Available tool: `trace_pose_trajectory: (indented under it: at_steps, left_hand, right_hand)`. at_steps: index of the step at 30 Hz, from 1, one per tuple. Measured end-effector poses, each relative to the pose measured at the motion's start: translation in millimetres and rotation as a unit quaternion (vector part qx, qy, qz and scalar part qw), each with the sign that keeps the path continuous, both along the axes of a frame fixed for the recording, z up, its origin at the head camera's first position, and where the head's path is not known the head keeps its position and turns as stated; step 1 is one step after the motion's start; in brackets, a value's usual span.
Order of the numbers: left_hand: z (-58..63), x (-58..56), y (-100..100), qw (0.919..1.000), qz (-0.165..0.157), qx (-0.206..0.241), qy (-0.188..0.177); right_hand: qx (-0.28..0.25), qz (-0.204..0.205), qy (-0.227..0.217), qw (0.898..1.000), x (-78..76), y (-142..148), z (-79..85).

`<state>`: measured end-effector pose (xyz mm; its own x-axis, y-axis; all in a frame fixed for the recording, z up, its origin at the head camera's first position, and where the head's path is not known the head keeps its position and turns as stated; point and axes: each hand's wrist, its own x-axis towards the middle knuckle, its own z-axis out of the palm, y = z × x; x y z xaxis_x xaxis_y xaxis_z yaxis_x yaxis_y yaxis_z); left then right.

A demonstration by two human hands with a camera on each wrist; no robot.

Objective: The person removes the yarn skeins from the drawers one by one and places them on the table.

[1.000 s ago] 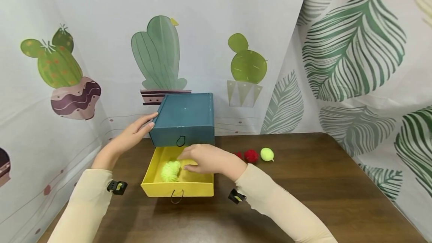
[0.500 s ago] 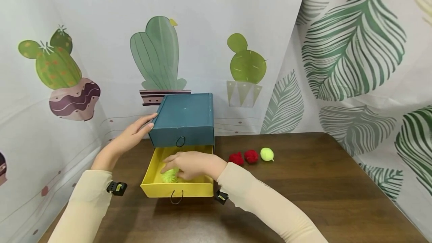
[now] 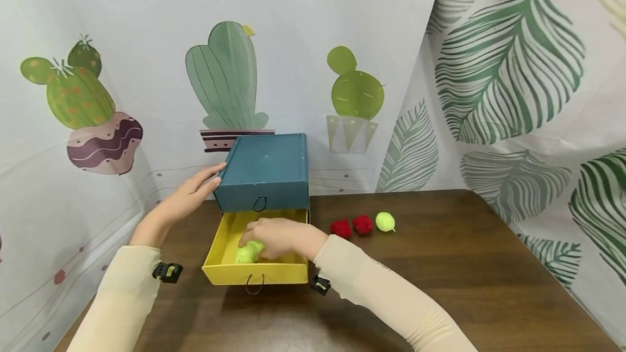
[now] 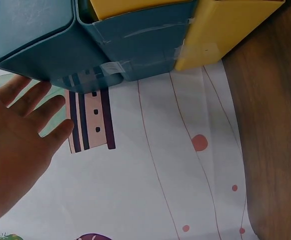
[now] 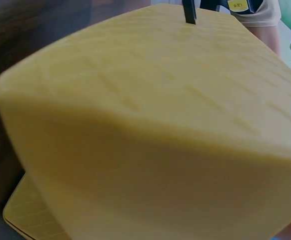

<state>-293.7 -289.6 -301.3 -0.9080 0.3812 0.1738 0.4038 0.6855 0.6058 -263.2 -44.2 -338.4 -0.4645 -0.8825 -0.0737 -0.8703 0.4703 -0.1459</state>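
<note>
A teal box (image 3: 266, 159) stands at the back of the table, with a yellow drawer (image 3: 286, 274) pulled out beneath its upper part. My left hand (image 3: 181, 202) rests against the box's left side; in the left wrist view its fingers (image 4: 55, 107) are spread along the teal wall. Inside the drawer, my right hand (image 3: 281, 237) grips a neon yellow-green ball of yarn (image 3: 248, 255) from above, its fingers curled over it. In the right wrist view the yellow drawer wall (image 5: 150, 75) fills most of the picture and hides the hand's work.
Two red yarn balls (image 3: 362, 225) and a pale yellow-green ball (image 3: 385, 221) lie in a row on the brown wooden table (image 3: 440, 265), right of the box. A black loop handle (image 3: 255, 285) hangs on the drawer front. A printed curtain (image 3: 293, 42) stands behind.
My right hand has moved left and down inside the drawer and taken hold of the yarn ball, which has shifted slightly. The left hand has stayed against the box.
</note>
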Motion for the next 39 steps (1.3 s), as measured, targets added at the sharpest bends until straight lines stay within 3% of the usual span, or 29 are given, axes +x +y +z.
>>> trace_pose_trajectory:
  at_steps: [10, 17, 39]
  left_hand:
    - [0.0, 1.1, 2, 1.0, 0.0, 0.0, -0.001]
    - [0.2, 2.3, 1, 1.0, 0.003, 0.001, 0.0]
    - [-1.7, -2.1, -2, 1.0, -0.001, 0.003, 0.007]
  right_hand:
    - [-0.026, 0.008, -0.024, 0.999, 1.2, 1, -4.9]
    - [-0.038, 0.02, -0.008, 0.999, 3.1, 4, -3.5]
    - [-0.068, 0.027, 0.108, 0.991, 11.0, 39, 10.9]
